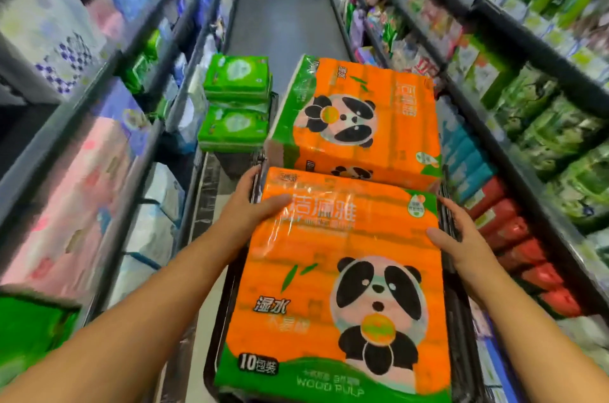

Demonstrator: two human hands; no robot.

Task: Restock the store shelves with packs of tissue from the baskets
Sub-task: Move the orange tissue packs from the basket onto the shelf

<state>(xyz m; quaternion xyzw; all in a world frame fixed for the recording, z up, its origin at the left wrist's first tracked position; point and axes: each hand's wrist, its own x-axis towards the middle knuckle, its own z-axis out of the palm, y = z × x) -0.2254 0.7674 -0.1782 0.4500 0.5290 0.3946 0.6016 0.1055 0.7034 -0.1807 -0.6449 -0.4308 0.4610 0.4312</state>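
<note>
In the head view, both hands are seen on the near orange pack [336,271] of tissue, which lies flat across the top of the near basket [210,366] and covers it from the left rim to the right rim. The left hand [253,205] is set at the pack's far left corner: the thumb is laid along the top film, and the fingers are curled over the far edge, so that the corner is gripped. The right hand [461,238] is placed on the right edge, about a third of the way down from the far corner; its thumb is pressed on the top face, while the fingers are wrapped down the side between pack and basket rim (their tips are hidden there). Just beyond, touching the near pack's far edge, a second orange pack [359,119] with the same panda print is seen, tilted up toward the camera. To its left, a stack of green packs [237,106] is carried on another dark basket, close beside the left shelving. The aisle is hemmed in by the left shelves [115,139], filled with pink and white packs, and the right shelves [494,106], where red packs [520,247] and blue packs [468,152] are stood in the lower row just beside the right hand. A strip of grey floor [283,23] is left open beyond the baskets.
</note>
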